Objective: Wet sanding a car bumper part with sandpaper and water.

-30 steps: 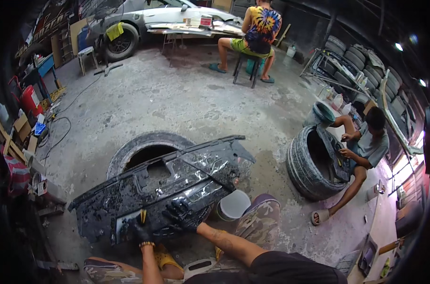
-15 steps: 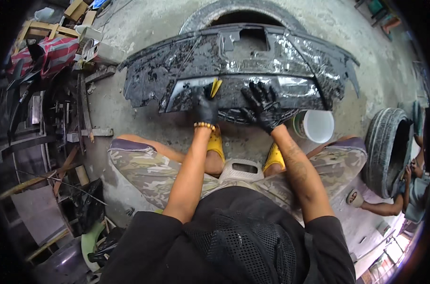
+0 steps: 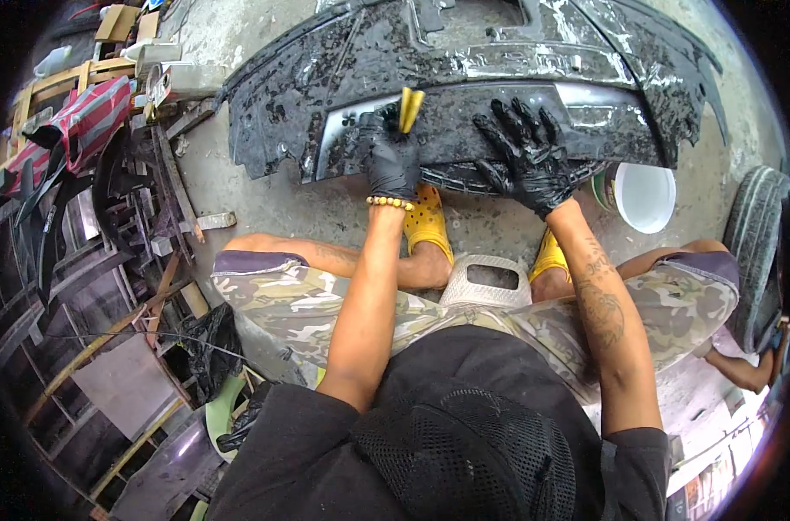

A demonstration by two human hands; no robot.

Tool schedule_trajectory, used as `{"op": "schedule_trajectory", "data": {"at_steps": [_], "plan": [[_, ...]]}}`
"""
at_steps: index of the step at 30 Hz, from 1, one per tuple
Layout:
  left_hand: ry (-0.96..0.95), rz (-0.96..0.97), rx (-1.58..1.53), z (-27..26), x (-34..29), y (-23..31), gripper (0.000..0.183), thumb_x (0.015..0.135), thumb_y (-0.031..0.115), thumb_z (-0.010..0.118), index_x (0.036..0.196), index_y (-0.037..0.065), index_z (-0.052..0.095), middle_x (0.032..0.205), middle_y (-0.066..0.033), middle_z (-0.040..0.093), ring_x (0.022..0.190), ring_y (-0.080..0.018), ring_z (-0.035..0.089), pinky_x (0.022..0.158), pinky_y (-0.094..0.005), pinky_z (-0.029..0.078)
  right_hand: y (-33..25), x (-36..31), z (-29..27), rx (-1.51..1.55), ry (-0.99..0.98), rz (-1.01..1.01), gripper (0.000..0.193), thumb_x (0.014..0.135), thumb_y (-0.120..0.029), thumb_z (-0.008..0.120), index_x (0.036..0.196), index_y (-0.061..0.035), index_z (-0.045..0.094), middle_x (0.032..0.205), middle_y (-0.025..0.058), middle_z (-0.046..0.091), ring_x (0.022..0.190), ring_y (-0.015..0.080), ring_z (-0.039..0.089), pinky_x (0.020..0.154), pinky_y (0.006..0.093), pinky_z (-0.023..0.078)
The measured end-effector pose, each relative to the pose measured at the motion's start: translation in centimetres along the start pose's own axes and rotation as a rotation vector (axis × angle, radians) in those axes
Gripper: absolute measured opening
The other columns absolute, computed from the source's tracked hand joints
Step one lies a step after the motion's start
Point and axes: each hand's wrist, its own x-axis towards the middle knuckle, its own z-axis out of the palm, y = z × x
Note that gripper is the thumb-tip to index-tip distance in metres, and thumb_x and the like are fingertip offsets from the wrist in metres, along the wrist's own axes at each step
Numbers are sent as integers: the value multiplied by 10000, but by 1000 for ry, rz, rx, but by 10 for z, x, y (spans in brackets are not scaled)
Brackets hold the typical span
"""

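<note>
A large wet black car body panel point(image 3: 377, 56), blotched with dark patches, lies in front of me. My left hand point(image 3: 391, 165), in a black glove, is closed on a folded yellow strip point(image 3: 410, 110) that sticks up past the fingers. That hand rests near the panel's lower left, beside a pale bare patch point(image 3: 338, 126). My right hand point(image 3: 534, 165), also black-gloved, lies on the lower middle of the panel with fingers spread. Part of a tyre point(image 3: 464, 181) shows under the panel's near edge.
To the right stand a white bucket point(image 3: 647, 200) and a grey tyre point(image 3: 755, 252). Another person's arm point(image 3: 747, 369) shows at the right rim. Wood frames and scrap point(image 3: 108, 347), plus a red-striped bag point(image 3: 86, 130), fill the left side.
My view has shifted, so the panel sits higher and further right in it. The yellow strip stands more upright in my left hand. My right hand stays spread on the panel.
</note>
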Motion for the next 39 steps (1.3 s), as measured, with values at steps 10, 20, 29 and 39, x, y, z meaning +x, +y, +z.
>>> {"op": "schedule_trajectory", "data": {"at_steps": [10,20,29,39], "plan": [[-62,22,20,-12,8,22,234,917,189,697,1016,-23,698,992,-211,715,900,-375,685,798,-411,530,3,-1,0,-26,1,-2,676,913,-565,570,1515,-281,452,1593,72,390,1466,310,341,1197,549,197],[51,99,60,-6,12,20,330,880,266,760,984,-37,684,867,-221,688,784,-396,656,752,-437,516,3,0,2,-69,11,-9,680,895,-575,584,1506,-303,460,1576,56,416,1443,299,383,1181,557,231],[31,-67,-69,-22,13,7,349,909,288,763,1057,-18,684,901,-123,722,760,-169,661,734,-336,522,3,1,2,-55,16,-16,671,911,-548,579,1521,-306,437,1594,59,391,1452,305,370,1190,551,205],[-2,159,108,-5,8,14,287,878,211,755,999,-40,690,893,-210,693,846,-347,652,801,-414,507,3,0,0,-41,-3,-10,652,917,-557,557,1510,-304,455,1606,53,371,1477,286,332,1203,546,186]]}}
